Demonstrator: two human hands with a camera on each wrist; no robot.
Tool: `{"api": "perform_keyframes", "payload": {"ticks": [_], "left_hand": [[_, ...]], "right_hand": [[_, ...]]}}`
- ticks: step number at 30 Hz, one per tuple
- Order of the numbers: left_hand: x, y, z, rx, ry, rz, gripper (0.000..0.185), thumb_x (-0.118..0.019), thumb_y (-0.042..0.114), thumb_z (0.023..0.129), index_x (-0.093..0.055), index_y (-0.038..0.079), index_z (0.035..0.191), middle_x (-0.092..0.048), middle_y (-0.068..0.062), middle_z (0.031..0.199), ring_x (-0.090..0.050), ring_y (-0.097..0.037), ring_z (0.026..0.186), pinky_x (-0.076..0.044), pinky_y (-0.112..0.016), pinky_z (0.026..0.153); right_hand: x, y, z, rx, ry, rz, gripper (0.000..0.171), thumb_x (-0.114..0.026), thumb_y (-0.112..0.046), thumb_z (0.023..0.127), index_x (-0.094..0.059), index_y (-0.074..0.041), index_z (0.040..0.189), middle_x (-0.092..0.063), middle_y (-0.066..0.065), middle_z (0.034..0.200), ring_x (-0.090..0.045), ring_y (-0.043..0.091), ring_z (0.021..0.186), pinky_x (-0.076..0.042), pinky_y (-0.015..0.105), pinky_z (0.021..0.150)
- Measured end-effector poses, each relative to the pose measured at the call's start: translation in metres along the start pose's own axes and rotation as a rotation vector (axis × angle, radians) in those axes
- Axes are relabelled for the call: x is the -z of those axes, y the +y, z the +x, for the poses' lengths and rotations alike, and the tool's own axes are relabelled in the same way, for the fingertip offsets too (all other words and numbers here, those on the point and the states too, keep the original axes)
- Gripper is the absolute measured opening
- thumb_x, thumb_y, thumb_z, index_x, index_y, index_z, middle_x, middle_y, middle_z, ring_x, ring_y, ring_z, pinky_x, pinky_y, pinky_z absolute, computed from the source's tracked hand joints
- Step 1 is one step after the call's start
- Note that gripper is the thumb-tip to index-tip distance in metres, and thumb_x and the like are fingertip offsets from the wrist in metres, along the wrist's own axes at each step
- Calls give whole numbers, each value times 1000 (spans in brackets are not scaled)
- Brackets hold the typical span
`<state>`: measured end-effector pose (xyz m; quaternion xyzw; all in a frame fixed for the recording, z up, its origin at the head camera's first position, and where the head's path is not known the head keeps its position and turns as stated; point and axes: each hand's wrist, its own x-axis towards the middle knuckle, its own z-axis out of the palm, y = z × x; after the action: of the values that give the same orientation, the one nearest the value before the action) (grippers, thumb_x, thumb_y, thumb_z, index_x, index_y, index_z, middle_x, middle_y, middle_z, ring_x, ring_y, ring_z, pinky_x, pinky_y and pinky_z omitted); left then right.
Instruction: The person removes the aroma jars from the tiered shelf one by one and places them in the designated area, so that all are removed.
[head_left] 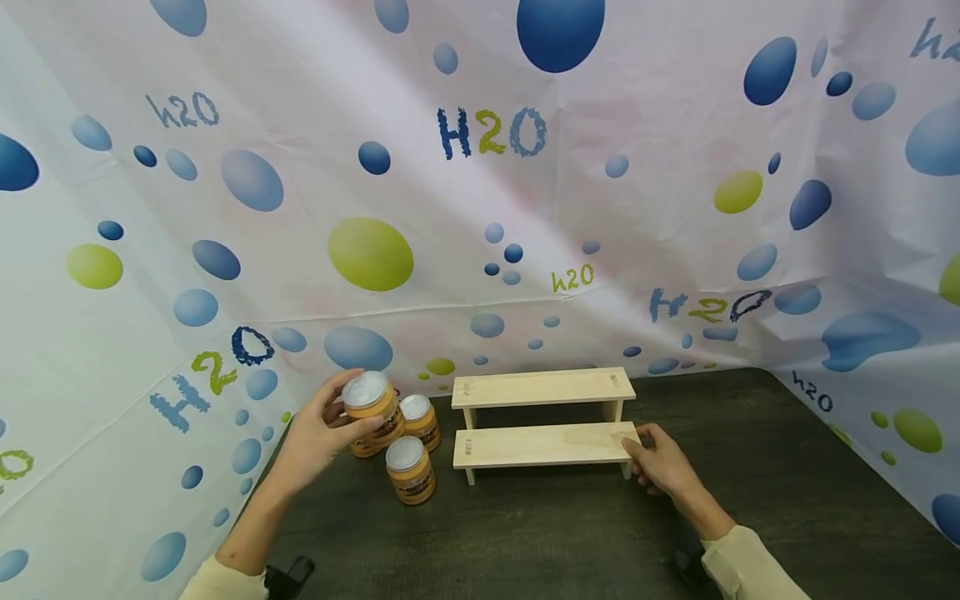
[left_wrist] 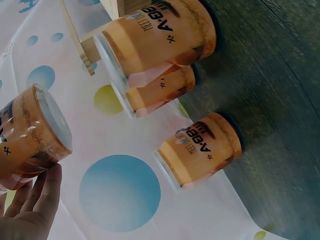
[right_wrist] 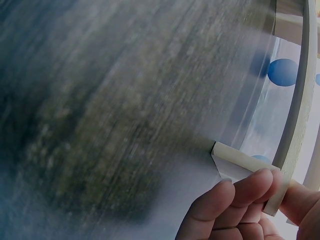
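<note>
A jar (head_left: 369,401) was gripped upright by the left hand (head_left: 318,437), left of the rack (head_left: 542,418), whose lower right end was pinched by the right hand (head_left: 663,467).

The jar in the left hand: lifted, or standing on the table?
Lifted. The left hand grips the jar above the other three jars, which stand on the dark table; the wrist view shows it apart from them.

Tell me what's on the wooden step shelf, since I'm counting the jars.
Both tiers of the wooden step shelf look bare. The right hand grips its lower right corner, hiding that spot. All jars stand left of it; the left hand holds one jar.
</note>
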<state>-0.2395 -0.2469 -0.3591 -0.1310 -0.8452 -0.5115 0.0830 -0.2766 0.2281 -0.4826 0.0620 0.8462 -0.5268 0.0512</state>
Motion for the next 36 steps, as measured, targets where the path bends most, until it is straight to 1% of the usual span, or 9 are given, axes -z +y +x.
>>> {"api": "perform_keyframes", "payload": {"ticks": [7, 13, 16, 21, 26, 33, 36], "left_hand": [[3, -5, -3, -13, 8, 0, 70, -75, 20, 92, -38, 15, 151, -50, -15, 144, -60, 6, 112, -54, -18, 87], [5, -8, -4, -2, 5, -28, 74, -74, 18, 92, -34, 10, 154, -48, -16, 143, -60, 5, 111, -54, -18, 86], [7, -10, -5, 0, 2, -36, 75, -74, 17, 92, -33, 10, 154, -49, -18, 143, -60, 5, 111, -54, -18, 86], [9, -15, -8, 11, 11, -18, 72, -75, 19, 92, -36, 13, 152, -51, -19, 142, -60, 6, 110, -54, -17, 87], [11, -19, -13, 32, 39, 16, 71, -76, 21, 91, -39, 14, 151, -53, -19, 141, -60, 7, 109, -53, -15, 87], [13, -29, -16, 71, 69, 50, 74, -76, 23, 91, -36, 13, 152, -52, -19, 143, -58, 11, 107, -53, -15, 85], [14, -34, -17, 77, 83, 58, 75, -76, 23, 91, -35, 12, 153, -51, -20, 143, -57, 12, 106, -52, -14, 84]], "right_hand": [[1, -2, 0, 0, 2, -5, 40, -50, -24, 105, -42, 2, 135, -58, 5, 71, -55, 18, 60, -46, 32, 51], [1, -2, 0, -2, 0, -8, 40, -49, -25, 105, -42, 2, 135, -58, 5, 71, -55, 18, 61, -46, 32, 51], [1, -2, 0, -6, -1, -6, 40, -49, -25, 105, -42, 1, 135, -58, 5, 71, -55, 18, 61, -46, 32, 51], [0, -1, 0, -12, -2, -3, 41, -50, -25, 105, -42, 1, 135, -57, 5, 71, -55, 18, 61, -46, 32, 51], [0, -1, 0, -16, -5, -4, 42, -50, -26, 105, -42, 1, 136, -57, 5, 71, -55, 18, 61, -46, 32, 51], [0, -3, 0, -21, -1, -5, 42, -50, -26, 105, -42, 1, 136, -57, 5, 71, -55, 18, 60, -46, 32, 51], [0, -3, -1, -20, 2, -4, 42, -49, -25, 105, -42, 2, 136, -57, 5, 71, -55, 18, 60, -46, 32, 51]]}}
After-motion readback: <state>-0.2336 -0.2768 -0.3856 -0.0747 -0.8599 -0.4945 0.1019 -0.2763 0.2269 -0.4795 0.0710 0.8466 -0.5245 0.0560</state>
